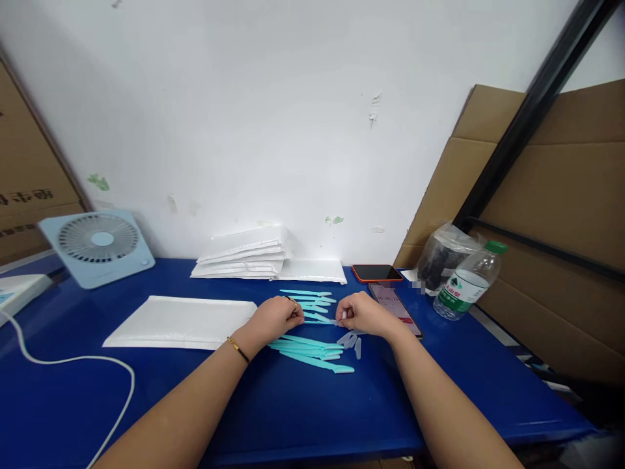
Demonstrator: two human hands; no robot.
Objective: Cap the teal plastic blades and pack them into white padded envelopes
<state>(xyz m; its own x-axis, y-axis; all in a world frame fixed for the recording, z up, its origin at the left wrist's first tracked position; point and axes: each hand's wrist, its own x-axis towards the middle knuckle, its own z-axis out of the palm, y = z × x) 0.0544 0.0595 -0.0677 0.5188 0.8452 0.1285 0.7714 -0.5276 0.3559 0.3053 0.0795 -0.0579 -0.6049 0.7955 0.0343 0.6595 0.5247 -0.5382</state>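
My left hand is closed around the handle of a turquoise eyebrow razor, which points to the right. At its blade end, the fingers of my right hand are pinched on what looks like a small clear blade cap; the fingers partly hide it. Beyond my hands lies a group of turquoise razors. Nearer to me is a second pile of razors, blades toward the right. Several loose translucent caps lie just below my right hand.
A white padded envelope lies left of my hands, and a stack of envelopes rests against the wall. Two phones, a water bottle and a bagged dark item stand at right. A fan and white cable are at left.
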